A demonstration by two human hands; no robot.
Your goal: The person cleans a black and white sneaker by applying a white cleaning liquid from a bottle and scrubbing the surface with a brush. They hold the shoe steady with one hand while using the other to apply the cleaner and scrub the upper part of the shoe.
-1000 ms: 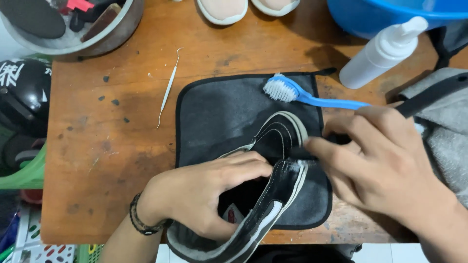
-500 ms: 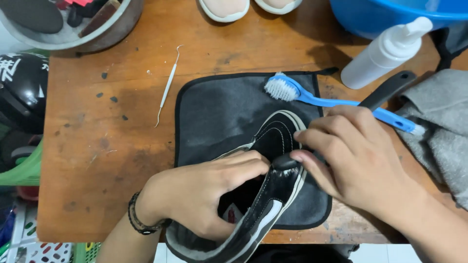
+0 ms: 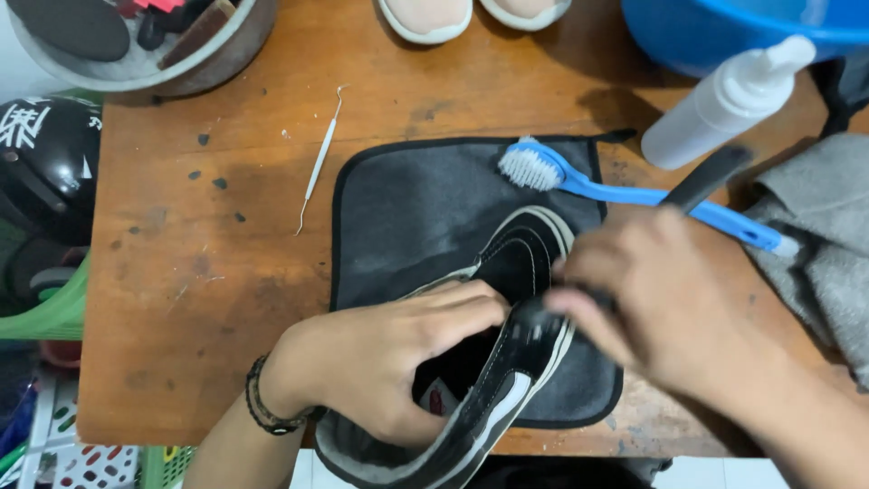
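Observation:
A black sneaker with a white sole stripe lies on a dark grey mat, toe pointing away from me. My left hand grips it, fingers tucked into its opening. My right hand is closed on a black-handled brush. The handle sticks out up and to the right, and the brush head is against the shoe's side, blurred. A blue brush with white bristles rests on the mat's far edge.
On the wooden table lie a thin metal pick, a white spray bottle and a grey towel. At the back stand a blue basin, pale shoes and a bowl of tools. A black helmet sits to the left.
My right hand has shifted left with the black brush, from beside the shoe's middle onto its side. The handle now points more upright. My left hand keeps its hold on the shoe.

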